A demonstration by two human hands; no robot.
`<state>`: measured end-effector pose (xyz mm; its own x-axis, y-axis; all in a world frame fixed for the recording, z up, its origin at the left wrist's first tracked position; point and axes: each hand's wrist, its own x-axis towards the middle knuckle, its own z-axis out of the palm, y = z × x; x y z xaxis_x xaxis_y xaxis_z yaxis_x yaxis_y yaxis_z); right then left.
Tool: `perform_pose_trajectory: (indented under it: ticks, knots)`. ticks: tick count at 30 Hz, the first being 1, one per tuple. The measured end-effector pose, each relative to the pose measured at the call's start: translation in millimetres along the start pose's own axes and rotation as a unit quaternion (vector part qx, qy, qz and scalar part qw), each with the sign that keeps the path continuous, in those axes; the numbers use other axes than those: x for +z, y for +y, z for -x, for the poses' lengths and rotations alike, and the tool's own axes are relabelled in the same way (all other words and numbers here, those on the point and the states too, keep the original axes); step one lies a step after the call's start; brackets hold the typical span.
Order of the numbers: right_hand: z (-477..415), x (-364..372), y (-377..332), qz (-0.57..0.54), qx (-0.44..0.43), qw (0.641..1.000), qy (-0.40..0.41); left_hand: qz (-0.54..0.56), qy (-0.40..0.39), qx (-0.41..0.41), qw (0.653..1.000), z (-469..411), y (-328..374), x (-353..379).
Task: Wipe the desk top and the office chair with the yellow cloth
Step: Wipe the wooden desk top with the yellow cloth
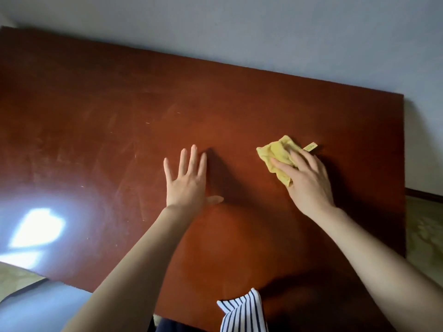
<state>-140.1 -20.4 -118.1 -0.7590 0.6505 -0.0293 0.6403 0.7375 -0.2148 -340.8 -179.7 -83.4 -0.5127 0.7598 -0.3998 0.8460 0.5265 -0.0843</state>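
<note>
The desk top (119, 111) is a wide reddish-brown slab with faint smears and small specks. A crumpled yellow cloth (275, 153) with a small label lies on its right half. My right hand (304, 178) lies on top of the cloth and presses it onto the desk with straight, spread fingers. My left hand (187, 178) rests flat on the bare desk to the left of the cloth, fingers spread and straight, holding nothing. No office chair can be picked out with certainty.
A pale wall runs behind the desk's far edge. A bright glare patch (36, 228) sits on the desk's near left. Floor shows past the right edge (424, 224). A grey rounded surface (36, 305) lies at bottom left.
</note>
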Motion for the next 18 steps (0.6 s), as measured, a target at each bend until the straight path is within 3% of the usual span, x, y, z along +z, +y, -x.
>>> perform_pose_trajectory:
  ticks: [5, 13, 18]
  knots:
    - [-54, -7, 24, 0.001, 0.071, 0.997, 0.023, -0.030, -0.003, 0.004, 1.000, -34, -13, -19]
    - [-178, -11, -9, -0.012, 0.148, 0.988, -0.030, -0.039, -0.014, 0.090, 0.995, -71, -29, -24]
    - [-238, 5, -47, -0.041, 0.112, 0.993, -0.009, -0.001, -0.026, 0.098, 0.995, -78, -32, -14]
